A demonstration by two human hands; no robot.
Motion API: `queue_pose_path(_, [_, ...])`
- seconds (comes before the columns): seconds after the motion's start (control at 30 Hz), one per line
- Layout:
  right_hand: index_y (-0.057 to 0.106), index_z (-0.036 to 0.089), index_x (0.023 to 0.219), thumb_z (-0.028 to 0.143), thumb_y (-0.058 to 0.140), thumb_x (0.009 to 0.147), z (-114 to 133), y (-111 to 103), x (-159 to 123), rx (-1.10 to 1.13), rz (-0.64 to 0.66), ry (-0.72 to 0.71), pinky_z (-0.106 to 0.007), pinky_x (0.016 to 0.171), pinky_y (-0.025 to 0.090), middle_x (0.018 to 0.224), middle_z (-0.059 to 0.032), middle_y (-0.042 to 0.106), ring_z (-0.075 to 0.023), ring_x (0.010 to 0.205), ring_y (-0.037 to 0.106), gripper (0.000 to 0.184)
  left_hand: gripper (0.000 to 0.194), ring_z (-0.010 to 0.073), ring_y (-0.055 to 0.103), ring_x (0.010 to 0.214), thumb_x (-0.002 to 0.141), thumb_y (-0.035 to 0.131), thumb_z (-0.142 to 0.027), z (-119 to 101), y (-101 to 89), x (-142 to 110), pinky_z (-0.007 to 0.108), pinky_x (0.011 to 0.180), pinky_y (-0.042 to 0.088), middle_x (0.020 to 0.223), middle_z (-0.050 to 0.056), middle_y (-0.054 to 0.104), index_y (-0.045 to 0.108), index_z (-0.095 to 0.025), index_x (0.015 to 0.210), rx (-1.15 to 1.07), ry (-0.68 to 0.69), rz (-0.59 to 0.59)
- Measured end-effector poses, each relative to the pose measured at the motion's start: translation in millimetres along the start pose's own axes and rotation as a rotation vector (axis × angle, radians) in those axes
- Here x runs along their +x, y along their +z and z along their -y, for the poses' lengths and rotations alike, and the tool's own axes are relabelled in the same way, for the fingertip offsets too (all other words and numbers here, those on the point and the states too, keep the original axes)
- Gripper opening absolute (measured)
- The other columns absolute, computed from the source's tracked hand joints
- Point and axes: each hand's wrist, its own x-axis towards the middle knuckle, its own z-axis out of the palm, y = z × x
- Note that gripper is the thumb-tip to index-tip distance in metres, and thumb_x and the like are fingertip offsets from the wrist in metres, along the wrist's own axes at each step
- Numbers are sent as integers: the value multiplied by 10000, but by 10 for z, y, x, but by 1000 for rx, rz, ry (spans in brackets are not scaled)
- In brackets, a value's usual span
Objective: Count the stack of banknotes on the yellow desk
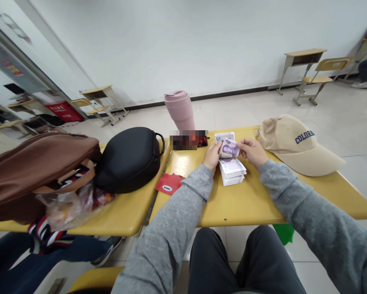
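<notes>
Both my hands hold a purple banknote (230, 149) above the yellow desk (183, 208). My left hand (212, 155) pinches its left side, and my right hand (253, 151) grips its right edge between thumb and fingers. Below the hands lies a thick stack of banknotes (232, 173), fanned unevenly at the near side. Behind the held note is another banknote (222, 136) with a 5 on it; whether it lies on the desk or is in my left hand I cannot tell. A red packet (169, 183) with a white oval label lies left of my left forearm.
A pink tumbler (180, 108) and a partly blurred phone (202, 141) are at the desk's far edge. A beige cap (296, 143) sits at the right. On the adjoining desk are a black case (130, 159), a brown bag (42, 163) and a plastic bag (67, 210). A person's leg (82, 247) shows below.
</notes>
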Motion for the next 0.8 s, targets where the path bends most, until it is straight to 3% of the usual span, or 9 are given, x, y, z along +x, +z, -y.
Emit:
queue_pose_path(0.2, [522, 177, 594, 413, 709, 647, 17, 5, -20, 30, 31, -58, -201, 352, 250, 432, 54, 452, -52, 355, 358, 305, 334, 171, 643, 750, 640, 717, -435, -35, 19, -27, 299, 760, 465, 750, 54, 688, 653, -133, 769, -12, -14, -9])
queue_pose_path(0.8, [564, 170, 646, 373, 693, 674, 16, -5, -23, 75, 96, -61, -210, 361, 248, 449, 54, 466, -56, 348, 395, 242, 327, 163, 631, 695, 651, 703, -434, -30, 17, -30, 301, 724, 466, 706, 41, 669, 644, -133, 764, 11, 14, -3])
